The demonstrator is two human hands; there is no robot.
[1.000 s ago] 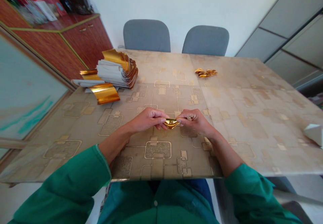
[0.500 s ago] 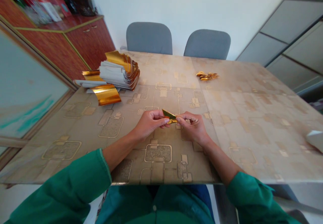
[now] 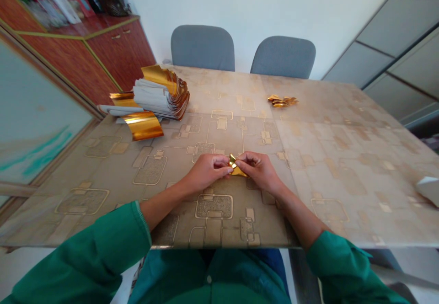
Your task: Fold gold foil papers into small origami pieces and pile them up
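Sleeves (image 3: 109, 235) of green cloth came in nearest, crossing the close edge of the patterned worktop (image 3: 343, 167) toward the hands. Left hand (image 3: 209, 172) and right hand (image 3: 258, 169) faced each other, slightly apart, thumbs and fingertips pinching one small gold piece (image 3: 239, 172). It sat directly between them and touched both, so neither was clearly the nearer, though the right thumb seemed to cover more of it. Its longer line appeared to slant from a raised tip just beyond the fingertips, toward the left hand's side, down to a broader flap below the right thumb; fingers hid the middle, so the axis could not be told for certain, nor whether the piece touched the worktop. Well beyond the left hand, out to its left, lay a curved gold sheet (image 3: 142, 125), and just behind that a thick stack (image 3: 152, 98) of gold and white sheets. Well beyond the right hand, slightly to its right, lay a small cluster of gold pieces (image 3: 283, 101). Farthest off stood two grey chairs (image 3: 202, 48).
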